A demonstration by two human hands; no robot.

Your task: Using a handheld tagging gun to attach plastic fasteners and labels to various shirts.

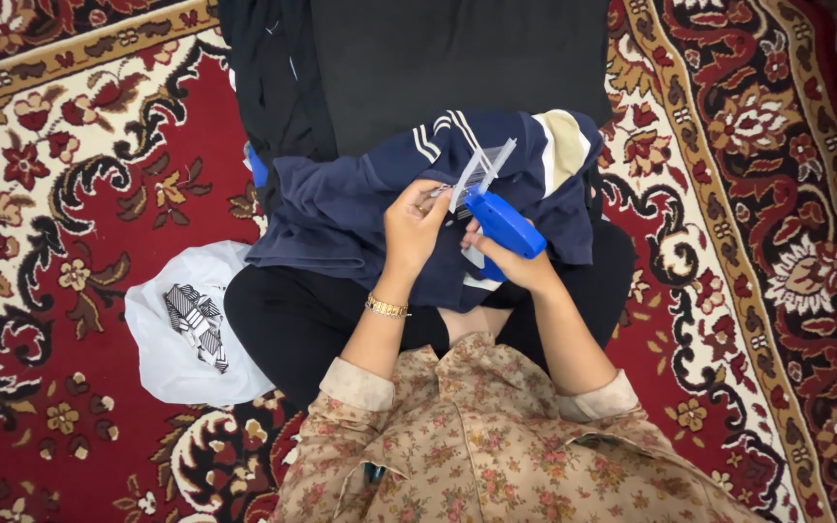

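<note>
At far left we see a white plastic bag (162, 339) on the patterned carpet (70, 174). Our left hand (414, 228) pinches the clear fastener strip (481, 167) above the navy garment (341, 208). Our right hand (515, 263) grips the blue tagging gun (504, 223).

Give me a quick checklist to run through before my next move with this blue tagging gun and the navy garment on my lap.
1. Right hand grips the blue tagging gun: ok.
2. Strip of clear fasteners sits in the gun: ok.
3. Left hand fingers at the gun's tip: ok.
4. Needle clear of the fingers: cannot tell.
5. Navy garment lies on the lap under the gun: ok.
6. White bag of spare tags lies open on the carpet: ok.
</note>
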